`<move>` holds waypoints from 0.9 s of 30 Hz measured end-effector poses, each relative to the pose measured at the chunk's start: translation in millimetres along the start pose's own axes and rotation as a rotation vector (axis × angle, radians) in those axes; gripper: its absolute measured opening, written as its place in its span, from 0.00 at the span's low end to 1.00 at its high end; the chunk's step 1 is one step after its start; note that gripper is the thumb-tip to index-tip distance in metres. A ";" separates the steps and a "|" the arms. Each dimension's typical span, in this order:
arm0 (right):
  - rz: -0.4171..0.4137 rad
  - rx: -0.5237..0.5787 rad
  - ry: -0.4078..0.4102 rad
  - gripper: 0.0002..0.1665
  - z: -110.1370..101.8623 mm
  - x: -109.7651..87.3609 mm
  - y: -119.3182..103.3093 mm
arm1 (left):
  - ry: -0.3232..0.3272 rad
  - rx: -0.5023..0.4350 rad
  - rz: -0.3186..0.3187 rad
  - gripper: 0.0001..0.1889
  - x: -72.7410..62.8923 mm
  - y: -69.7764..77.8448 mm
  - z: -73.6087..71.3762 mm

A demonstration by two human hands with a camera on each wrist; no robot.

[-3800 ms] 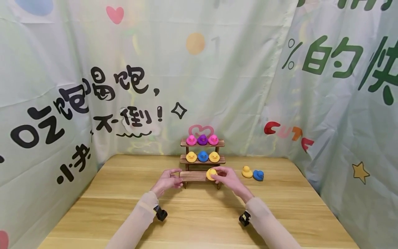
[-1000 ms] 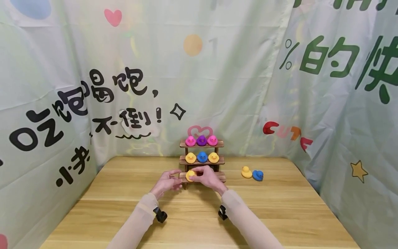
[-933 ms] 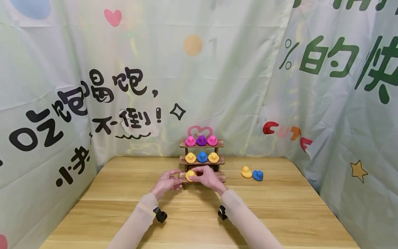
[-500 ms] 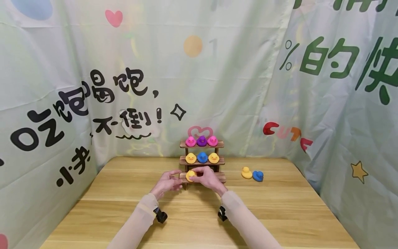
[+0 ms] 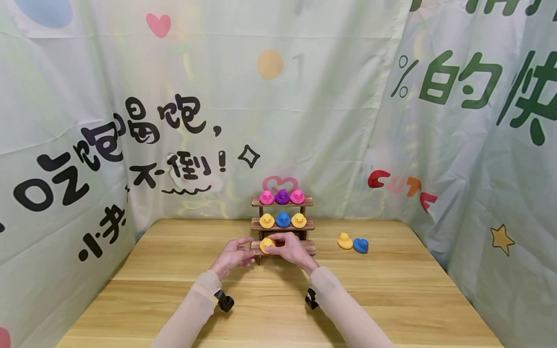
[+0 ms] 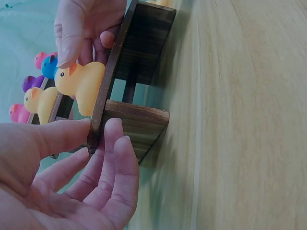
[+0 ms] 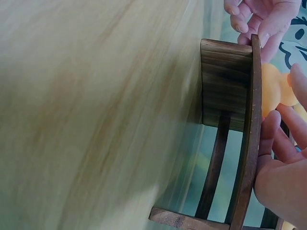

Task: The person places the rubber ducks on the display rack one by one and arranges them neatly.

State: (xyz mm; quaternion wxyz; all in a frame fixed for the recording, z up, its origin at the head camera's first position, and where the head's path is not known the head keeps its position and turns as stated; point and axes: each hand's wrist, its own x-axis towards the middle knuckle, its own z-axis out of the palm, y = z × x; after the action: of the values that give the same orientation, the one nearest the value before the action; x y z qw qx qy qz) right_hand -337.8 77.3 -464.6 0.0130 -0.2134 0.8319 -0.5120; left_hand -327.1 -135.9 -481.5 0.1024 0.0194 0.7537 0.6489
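Note:
A small three-tier wooden display shelf (image 5: 310,247) stands on the table near the back. My right hand (image 5: 293,250) pinches a yellow rubber duck (image 5: 265,245) at the left end of the bottom tier. Seen from the left wrist, this duck (image 6: 88,88) is upright on the board, the right thumb at its head. My left hand (image 5: 233,256) grips the left end of that same board, thumb on one face and fingers on the other. The right wrist view shows the duck (image 7: 270,88) partly hidden by the right fingers.
On the middle tier sit two yellow ducks and a blue duck (image 5: 283,220). Two pink ducks flank a purple duck (image 5: 282,196) on top. Right of the shelf, a yellow duck (image 5: 345,241) and a blue duck (image 5: 360,245) lie on the table (image 5: 391,290). Printed curtains surround it.
Since the oldest frame, my right hand has carried the yellow duck leftward along the bottom tier, from its right end to its left. Over the last second both hands have held still.

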 end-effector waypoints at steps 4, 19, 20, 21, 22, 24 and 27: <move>0.010 -0.001 0.000 0.22 -0.4 -0.8 -0.8 | 0.001 -0.001 0.002 0.29 0.2 -0.1 0.2; 0.023 -0.003 -0.002 0.21 0.1 -0.1 -0.9 | -0.009 -0.011 0.001 0.28 3.2 -3.8 -1.5; 0.024 -0.005 -0.004 0.21 -0.1 -0.2 -0.6 | -0.009 -0.011 0.001 0.28 3.0 -3.7 -1.4; 0.025 -0.003 -0.005 0.21 -0.4 -0.2 -0.4 | -0.009 -0.011 0.000 0.28 2.9 -3.5 -1.4; 0.025 -0.002 -0.006 0.22 -0.7 -0.4 -0.3 | -0.008 -0.011 -0.001 0.29 2.7 -3.2 -1.3; 0.026 0.000 -0.007 0.23 -1.8 -1.2 0.2 | -0.008 -0.011 -0.003 0.29 2.2 -2.8 -1.2; 0.020 0.012 -0.004 0.24 -3.6 -3.6 0.8 | -0.011 -0.008 0.002 0.29 1.4 -2.5 -1.2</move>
State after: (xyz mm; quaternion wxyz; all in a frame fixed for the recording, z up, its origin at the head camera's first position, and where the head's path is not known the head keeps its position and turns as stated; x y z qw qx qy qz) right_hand -335.7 82.0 -464.3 0.0207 -0.2061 0.8309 -0.5164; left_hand -328.5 -137.2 -483.9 0.1061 0.0232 0.7504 0.6520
